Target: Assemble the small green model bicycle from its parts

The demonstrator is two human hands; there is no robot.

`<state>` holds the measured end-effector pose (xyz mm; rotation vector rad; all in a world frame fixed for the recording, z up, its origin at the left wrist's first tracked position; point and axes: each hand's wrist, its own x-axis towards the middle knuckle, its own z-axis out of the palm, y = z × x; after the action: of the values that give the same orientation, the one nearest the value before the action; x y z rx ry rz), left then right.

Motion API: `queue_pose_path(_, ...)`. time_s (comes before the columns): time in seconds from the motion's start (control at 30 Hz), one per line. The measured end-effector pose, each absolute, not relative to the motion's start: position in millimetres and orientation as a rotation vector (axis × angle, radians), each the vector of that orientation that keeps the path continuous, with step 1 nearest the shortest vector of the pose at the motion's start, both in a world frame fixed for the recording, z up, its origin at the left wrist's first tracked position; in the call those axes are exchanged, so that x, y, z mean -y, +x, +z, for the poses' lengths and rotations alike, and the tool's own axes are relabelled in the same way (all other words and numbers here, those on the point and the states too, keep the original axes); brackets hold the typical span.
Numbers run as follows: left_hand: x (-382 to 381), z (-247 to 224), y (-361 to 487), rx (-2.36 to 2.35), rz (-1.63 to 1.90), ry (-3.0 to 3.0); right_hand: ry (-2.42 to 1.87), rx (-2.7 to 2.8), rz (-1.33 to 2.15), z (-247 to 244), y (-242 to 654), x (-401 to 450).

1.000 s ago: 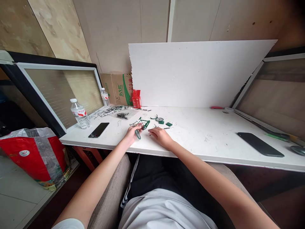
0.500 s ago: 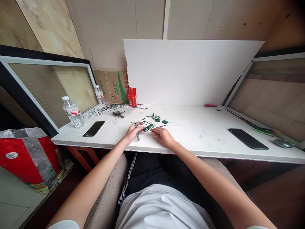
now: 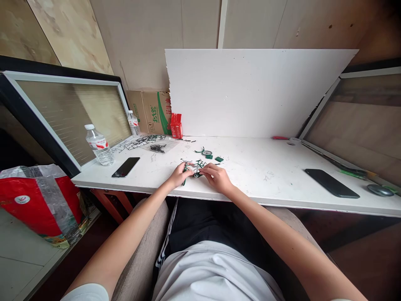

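A small dark green model bicycle (image 3: 197, 174) is held low over the front edge of the white table, between my two hands. My left hand (image 3: 179, 176) is closed round its front end, by the handlebar and front wheel. My right hand (image 3: 218, 179) has its fingers pinched together at the other end of the frame, touching it; whether a tiny part is also between them is hidden. Just behind lie a loose spoked wheel (image 3: 206, 153) with a green curved piece, and small green blocks (image 3: 219, 159).
Dark part frames (image 3: 142, 142) and a clear bag of black pieces (image 3: 157, 148) lie back left. Two water bottles (image 3: 99, 145), a phone (image 3: 125, 167) and a red box (image 3: 176, 126) are at left. Another phone (image 3: 332, 183) and a mouse (image 3: 380, 190) rest at right.
My right hand has moved in until its fingertips meet the bicycle. The bicycle has turned a little in my left hand, whose fingers have closed further round it. The view has shifted slightly.
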<state>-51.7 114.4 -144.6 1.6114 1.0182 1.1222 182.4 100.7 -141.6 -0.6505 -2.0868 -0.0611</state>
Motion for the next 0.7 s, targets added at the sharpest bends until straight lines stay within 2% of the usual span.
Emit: queue_pose_path(0.7,-100,-137,-51,-0.890,1.051,1.722,-0.737,2.236,0.057,-139,182,-94)
